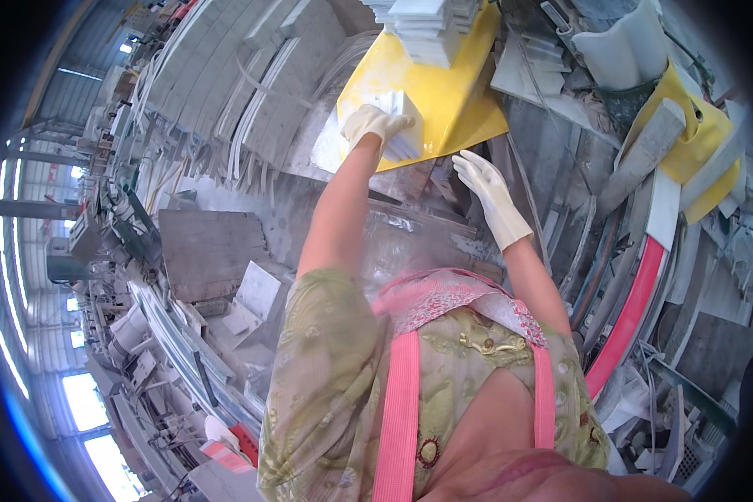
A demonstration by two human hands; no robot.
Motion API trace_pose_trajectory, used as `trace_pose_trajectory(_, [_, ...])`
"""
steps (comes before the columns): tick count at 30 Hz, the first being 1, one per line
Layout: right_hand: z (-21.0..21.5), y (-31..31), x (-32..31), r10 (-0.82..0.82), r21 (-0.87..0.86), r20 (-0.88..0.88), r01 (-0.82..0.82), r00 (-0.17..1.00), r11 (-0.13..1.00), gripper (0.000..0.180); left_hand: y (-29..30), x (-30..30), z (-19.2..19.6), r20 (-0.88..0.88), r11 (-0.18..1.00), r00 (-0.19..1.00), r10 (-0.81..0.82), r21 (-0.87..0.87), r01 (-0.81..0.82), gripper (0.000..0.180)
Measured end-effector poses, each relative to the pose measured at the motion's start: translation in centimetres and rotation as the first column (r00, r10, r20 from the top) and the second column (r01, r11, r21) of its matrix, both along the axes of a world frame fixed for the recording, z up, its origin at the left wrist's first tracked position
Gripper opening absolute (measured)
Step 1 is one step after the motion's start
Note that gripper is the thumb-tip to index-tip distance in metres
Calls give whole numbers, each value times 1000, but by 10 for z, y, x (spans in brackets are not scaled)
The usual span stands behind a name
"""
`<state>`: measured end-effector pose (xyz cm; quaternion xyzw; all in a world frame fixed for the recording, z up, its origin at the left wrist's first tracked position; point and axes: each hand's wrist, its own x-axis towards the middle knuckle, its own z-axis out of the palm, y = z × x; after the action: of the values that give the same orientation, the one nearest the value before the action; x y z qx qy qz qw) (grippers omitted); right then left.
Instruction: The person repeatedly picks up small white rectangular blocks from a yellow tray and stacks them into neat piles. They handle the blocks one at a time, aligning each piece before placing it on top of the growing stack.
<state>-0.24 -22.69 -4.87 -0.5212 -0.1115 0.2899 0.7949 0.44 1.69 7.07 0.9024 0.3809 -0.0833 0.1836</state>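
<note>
My left hand [375, 125], in a cream-white glove, reaches forward onto a small stack of white stone tiles [404, 144]. Its fingers are bent over the stack's left side, and their tips are partly hidden. The stack sits on a bright yellow sheet [376, 74] spread over the work surface. My right hand [487, 186], gloved alike, hovers just off the sheet's near right edge. Its fingers are stretched out and nothing is in them. Farther back on the sheet stands a taller pile of white tiles [427, 38].
Long grey-white slabs [263, 92] lean in rows at the left. A grey board [211, 251] lies nearer on that side. Planks, a red strip [627, 314] and another yellow sheet [703, 142] crowd the right. Dusty boards lie below the work surface.
</note>
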Motion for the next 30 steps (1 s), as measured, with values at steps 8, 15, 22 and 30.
trace_pose_trajectory(8, [4,104,19,141,24,-165,-139,976,990,58,74,-57,-12,394,699,919,29,-665,263,66])
trace_pose_trajectory(15, [35,131,3,558,-700,651,122,515,704,51,106,-62,-40,291,477,923,251,-867,144,84])
trace_pose_trajectory(22, [132,172,53,-201,-202,246,253,948,946,51,128,29,28,597,368,798,81,-762,533,62])
trace_pose_trajectory(30, [234,150,205,-109,-455,590,441,800,774,53,128,189,137,696,402,649,-307,-523,751,71])
